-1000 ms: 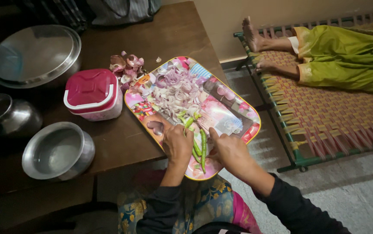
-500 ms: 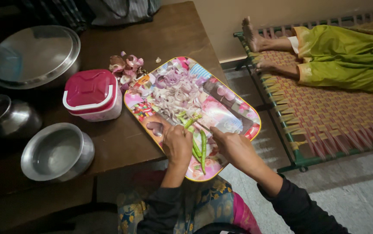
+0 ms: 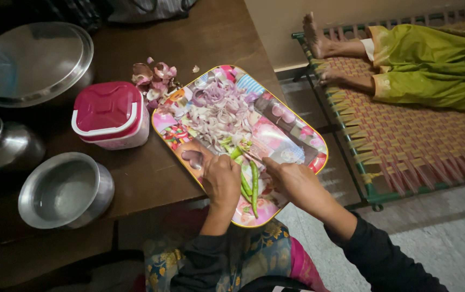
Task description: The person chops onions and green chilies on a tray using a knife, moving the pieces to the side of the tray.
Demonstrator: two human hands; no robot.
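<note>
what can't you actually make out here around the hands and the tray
Head view only:
- Knife blade: the right hand hides the handle, and the thin tip beside the green chillies is too small to read.
- Chilli ends under the left hand: covered by its fingers.
- Picture on the tray: hidden under the sliced onion.
- Pink box: lid shut, contents unseen.
- Person on the cot: cut off by the frame's right edge.

A dark wooden table is carrying everything. A colourful tray is lying on it, jutting past the near edge. Just left of the tray a pink box is standing, with onion peels sitting behind it. A steel bowl is resting near the front left, a steel pot is sitting at the left edge, and a lidded pan is standing at the back.
</note>
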